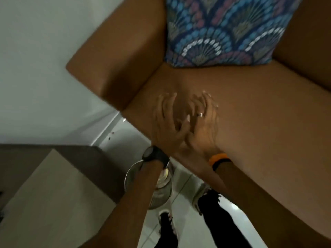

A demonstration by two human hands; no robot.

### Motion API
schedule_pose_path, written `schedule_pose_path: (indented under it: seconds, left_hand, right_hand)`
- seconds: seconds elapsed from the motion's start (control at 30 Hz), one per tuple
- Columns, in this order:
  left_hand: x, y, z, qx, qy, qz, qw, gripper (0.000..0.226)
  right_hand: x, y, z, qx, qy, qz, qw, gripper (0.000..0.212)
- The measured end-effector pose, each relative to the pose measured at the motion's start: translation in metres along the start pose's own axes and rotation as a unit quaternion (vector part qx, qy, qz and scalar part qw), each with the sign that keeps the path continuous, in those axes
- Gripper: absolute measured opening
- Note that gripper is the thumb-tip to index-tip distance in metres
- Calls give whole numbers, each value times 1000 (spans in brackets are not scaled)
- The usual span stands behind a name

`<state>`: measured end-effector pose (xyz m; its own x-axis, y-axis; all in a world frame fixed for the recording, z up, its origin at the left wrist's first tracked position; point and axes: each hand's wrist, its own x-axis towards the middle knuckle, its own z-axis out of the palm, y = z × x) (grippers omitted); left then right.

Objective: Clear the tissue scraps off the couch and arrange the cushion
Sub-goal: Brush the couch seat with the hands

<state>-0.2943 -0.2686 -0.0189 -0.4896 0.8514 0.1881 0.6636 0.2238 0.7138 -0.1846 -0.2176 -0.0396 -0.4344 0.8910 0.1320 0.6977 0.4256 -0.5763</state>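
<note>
On the brown couch seat (250, 122), I see my left hand (166, 126) and right hand (202, 126) spread-fingered, empty, no tissue scraps visible, the patterned cushion (223, 29) already propped behind.

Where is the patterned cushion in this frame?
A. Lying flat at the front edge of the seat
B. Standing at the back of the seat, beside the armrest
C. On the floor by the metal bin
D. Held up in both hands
B: the patterned cushion stands at the back of the couch seat against the armrest, while both hands are spread low over the seat's front.
</note>
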Motion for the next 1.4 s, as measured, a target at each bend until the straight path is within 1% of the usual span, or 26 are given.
schedule_pose_path:
  seconds: [0.07, 0.1, 0.17, 0.27, 0.3, 0.37, 0.4, 0.43, 0.47, 0.5, 0.57, 0.63, 0.7, 0.77, 0.8, 0.87, 0.97, 1.03, 1.07, 1.13, 1.17, 1.2, 1.23, 1.3, 1.37, 1.4]
  left_hand:
    - [47, 26, 21, -38, 23, 5, 999, 73]
    - [69, 37, 30, -68, 24, -9, 997, 77]
    - [110, 52, 44, -119, 36, -40, 991, 91]
    - [166, 58, 58, -176, 47, -66, 981, 113]
    - [180, 56, 58, -210, 49, -87, 973, 118]
    - [204, 53, 57, -287, 49, -142, 946, 124]
    - [212, 51, 54, -311, 38, -151, 937, 122]
    - [219, 50, 51, -315, 18, -144, 938, 119]
    - [222, 48, 48, -306, -2, -128, 943, 114]
    - [226, 49, 47, -295, -23, -111, 949, 109]
    - [234, 56, 47, -289, -58, -90, 951, 104]
    - [242, 67, 51, -286, -101, -74, 950, 103]
    - [252, 80, 60, -283, -165, -55, 943, 102]
    - [260, 99, 73, -280, -225, -63, 931, 104]
    - [264, 106, 78, -280, -239, -78, 927, 104]
    - [271, 115, 84, -285, -242, -93, 923, 106]
    - [279, 112, 89, -290, -254, -102, 917, 112]
    - [275, 109, 95, -278, -282, -133, 908, 116]
    - [272, 108, 99, -270, -286, -136, 909, 114]
    - [264, 108, 107, -255, -256, -98, 928, 103]
    - [258, 110, 114, -243, -227, -70, 940, 102]
    - [250, 110, 121, -234, -197, -50, 951, 106]
    - [236, 110, 130, -223, -172, -46, 958, 112]
    - [194, 107, 151, -182, -139, -71, 971, 122]
    - [137, 113, 174, -83, -151, -86, 981, 117]
    - [107, 119, 185, -5, -157, -52, 986, 108]
  right_hand:
    - [48, 23, -22, -14, 10, 17, 1000, 73]
    - [73, 33, -34, -8, 31, 29, 999, 77]
    - [120, 52, -59, 50, 93, 69, 992, 84]
    - [183, 89, -101, 150, 187, 137, 961, 108]
    - [198, 101, -113, 190, 188, 155, 951, 119]
    - [220, 124, -137, 261, 142, 170, 939, 134]
    - [226, 132, -145, 281, 104, 166, 940, 134]
    - [229, 138, -150, 290, 67, 161, 941, 132]
    - [227, 140, -152, 290, 42, 158, 943, 128]
    - [222, 141, -154, 282, 37, 161, 945, 124]
    - [203, 145, -158, 280, 63, 175, 942, 117]
    - [172, 147, -165, 315, 105, 185, 925, 114]
    - [145, 152, -170, 350, 138, 197, 905, 111]
    - [134, 154, -172, 371, 130, 227, 891, 105]
    - [135, 154, -173, 370, 125, 238, 889, 102]
    - [140, 153, -177, 361, 150, 251, 886, 99]
    - [144, 154, -177, 348, 226, 250, 875, 99]
    - [137, 156, -170, 334, 253, 257, 871, 106]
    - [133, 159, -167, 331, 255, 264, 869, 109]
    - [128, 165, -159, 335, 261, 281, 860, 112]
    - [126, 167, -155, 332, 266, 290, 857, 112]
    - [123, 170, -152, 316, 268, 299, 860, 113]
    - [116, 171, -147, 274, 267, 313, 869, 112]
    - [96, 176, -139, 139, 257, 345, 892, 106]
    - [60, 190, -134, -5, 220, 354, 909, 96]
    - [38, 202, -133, -60, 192, 342, 918, 92]
